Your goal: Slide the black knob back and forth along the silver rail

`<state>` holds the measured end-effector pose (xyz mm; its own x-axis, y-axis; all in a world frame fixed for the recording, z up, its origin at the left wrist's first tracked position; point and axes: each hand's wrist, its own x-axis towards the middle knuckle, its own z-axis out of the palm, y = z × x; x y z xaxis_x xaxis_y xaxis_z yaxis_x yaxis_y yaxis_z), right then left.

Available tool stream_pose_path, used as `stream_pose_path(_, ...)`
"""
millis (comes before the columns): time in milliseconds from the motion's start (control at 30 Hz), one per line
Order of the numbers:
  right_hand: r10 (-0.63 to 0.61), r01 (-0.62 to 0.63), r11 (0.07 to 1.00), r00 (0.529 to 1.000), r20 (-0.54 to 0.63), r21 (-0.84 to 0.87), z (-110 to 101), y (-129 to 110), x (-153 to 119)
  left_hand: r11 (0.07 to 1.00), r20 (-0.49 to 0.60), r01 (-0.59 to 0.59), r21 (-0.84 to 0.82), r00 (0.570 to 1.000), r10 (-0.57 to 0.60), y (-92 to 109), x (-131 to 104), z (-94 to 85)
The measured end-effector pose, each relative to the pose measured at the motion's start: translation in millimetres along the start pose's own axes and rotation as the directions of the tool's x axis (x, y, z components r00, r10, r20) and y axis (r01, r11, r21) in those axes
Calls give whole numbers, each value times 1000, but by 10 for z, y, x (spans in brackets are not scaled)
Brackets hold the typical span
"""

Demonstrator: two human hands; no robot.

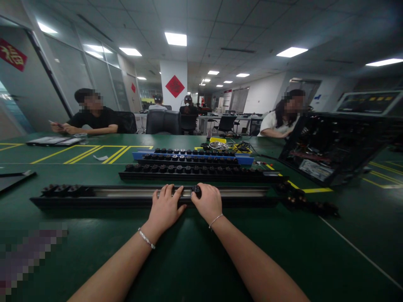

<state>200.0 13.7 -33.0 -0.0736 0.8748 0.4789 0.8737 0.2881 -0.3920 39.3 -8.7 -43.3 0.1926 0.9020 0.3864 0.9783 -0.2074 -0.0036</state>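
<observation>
A long black channel rail (107, 203) lies across the green table in front of me, with a metallic strip along its inside. My left hand (165, 209) rests over the middle of the rail, its fingers spread and touching it. Just to the right, my right hand (208, 203) pinches a small black socket-like module (197, 191) at the rail's channel. At the rail's left end sit several dark round modules (64, 189). A cluster of loose dark modules (308, 202) lies by its right end.
Behind the rail are a black rail full of round modules (189, 171) and a blue rail (245, 159). An open computer case (317, 147) stands at right. A round dish (218, 146) and cables lie farther back. People sit across the table at both sides.
</observation>
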Motion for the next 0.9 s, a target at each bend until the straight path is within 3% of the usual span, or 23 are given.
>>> stream_pose_path(700,133,-139,986,989,-59,-97,-161,274,16,1000,-60,-9,10,998,9,-31,-9,14)
stream_pose_path(900,172,-171,971,985,-11,-165,-210,329,38,1000,-60,-15,-2,998,15,-55,-6,37)
